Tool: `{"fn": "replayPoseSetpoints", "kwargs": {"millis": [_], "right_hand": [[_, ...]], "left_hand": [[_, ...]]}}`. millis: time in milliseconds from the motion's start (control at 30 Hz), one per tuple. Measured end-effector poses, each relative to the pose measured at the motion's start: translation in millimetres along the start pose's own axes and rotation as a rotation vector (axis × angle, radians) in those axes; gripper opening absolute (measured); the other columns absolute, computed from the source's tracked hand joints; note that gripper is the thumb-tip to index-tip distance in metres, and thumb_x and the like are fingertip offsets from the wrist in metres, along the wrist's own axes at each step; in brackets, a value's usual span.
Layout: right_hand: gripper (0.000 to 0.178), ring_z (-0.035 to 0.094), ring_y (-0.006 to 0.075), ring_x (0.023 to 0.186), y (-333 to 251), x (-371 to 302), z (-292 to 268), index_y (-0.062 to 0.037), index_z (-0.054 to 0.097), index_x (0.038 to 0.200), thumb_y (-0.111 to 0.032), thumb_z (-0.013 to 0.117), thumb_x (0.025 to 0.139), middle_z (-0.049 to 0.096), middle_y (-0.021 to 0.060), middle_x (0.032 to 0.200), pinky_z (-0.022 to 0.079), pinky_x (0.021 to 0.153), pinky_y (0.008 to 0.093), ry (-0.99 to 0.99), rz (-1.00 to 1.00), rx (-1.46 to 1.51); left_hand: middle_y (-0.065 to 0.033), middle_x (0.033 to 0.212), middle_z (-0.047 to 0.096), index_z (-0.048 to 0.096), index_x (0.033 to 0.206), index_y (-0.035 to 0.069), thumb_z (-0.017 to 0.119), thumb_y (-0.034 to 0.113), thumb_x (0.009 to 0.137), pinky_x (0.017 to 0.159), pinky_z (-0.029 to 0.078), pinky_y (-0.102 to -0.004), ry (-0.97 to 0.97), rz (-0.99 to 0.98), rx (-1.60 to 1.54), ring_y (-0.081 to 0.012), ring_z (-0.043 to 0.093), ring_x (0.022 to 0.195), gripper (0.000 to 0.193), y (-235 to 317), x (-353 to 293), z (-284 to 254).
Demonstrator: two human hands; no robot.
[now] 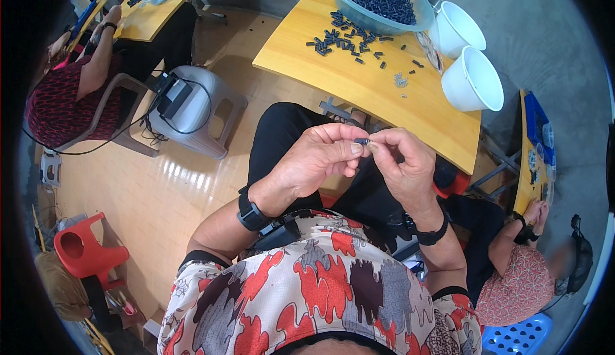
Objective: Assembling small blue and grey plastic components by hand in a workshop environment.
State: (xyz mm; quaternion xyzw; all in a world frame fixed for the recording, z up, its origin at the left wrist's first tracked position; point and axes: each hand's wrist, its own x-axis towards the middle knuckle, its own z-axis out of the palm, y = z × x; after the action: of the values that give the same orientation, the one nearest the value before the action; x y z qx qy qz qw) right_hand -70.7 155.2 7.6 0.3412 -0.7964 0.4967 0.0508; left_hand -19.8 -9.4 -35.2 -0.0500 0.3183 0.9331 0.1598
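Between my two hands, above my lap, is a small dark blue cylindrical part (361, 141). My left hand (318, 158) pinches it between thumb and forefinger. From the other side, my right hand (402, 161) brings thumb and fingertips together at the part's right end; whatever tiny piece they may hold is too small to make out. On the yellow table (307, 73) ahead lies a loose pile of similar dark parts (339, 42). A small heap of tiny silvery pieces (401, 80) lies to the right of that pile.
A translucent basin (333, 0) full of dark parts stands at the table's back, with two white buckets (471, 76) on its right. A grey stool (192, 105) carries a black device and cables. Co-workers sit at left and right. A red chair (90, 249) stands lower left.
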Motion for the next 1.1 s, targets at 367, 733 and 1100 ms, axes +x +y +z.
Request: {"fn": "replayPoseSetpoints", "kwargs": {"millis": [367, 733, 1100], "right_hand": [[0.005, 0.056, 0.0053, 0.064, -1.1, -3.9, 4.1, 0.0023, 0.060, 0.089, 0.002, 0.059, 0.084, 0.060, 0.0018, 0.074, 0.046, 0.057, 0.0189, -0.037, 0.249, 0.405], [0.007, 0.057, 0.0062, 0.064, -0.9, -1.0, 0.7, 0.0005, 0.062, 0.088, 0.003, 0.062, 0.081, 0.062, 0.0030, 0.074, 0.047, 0.056, 0.0204, -0.006, 0.194, 0.269], [0.010, 0.058, 0.0084, 0.059, -5.1, 14.2, -12.1, -0.0012, 0.064, 0.083, 0.004, 0.065, 0.075, 0.062, 0.0046, 0.072, 0.045, 0.052, 0.0215, -0.097, -0.052, -0.003]], "left_hand": [[-0.0031, 0.086, 0.064, 0.062, 0.107, 0.001, 0.061, 0.013, 0.087, 0.065, 0.048, -0.0209, 0.056, 0.256, 0.413, -0.0067, 0.056, 0.069, 0.023, -0.5, -5.3, 4.4], [-0.0030, 0.085, 0.064, 0.063, 0.106, 0.001, 0.061, 0.014, 0.088, 0.065, 0.047, -0.0208, 0.052, 0.232, 0.409, -0.0069, 0.055, 0.069, 0.023, 5.4, -8.2, 6.2], [-0.0021, 0.083, 0.062, 0.062, 0.104, 0.000, 0.057, 0.017, 0.090, 0.064, 0.045, -0.0201, 0.019, 0.255, 0.462, -0.0059, 0.053, 0.068, 0.022, 5.1, -7.7, 5.2]]}}
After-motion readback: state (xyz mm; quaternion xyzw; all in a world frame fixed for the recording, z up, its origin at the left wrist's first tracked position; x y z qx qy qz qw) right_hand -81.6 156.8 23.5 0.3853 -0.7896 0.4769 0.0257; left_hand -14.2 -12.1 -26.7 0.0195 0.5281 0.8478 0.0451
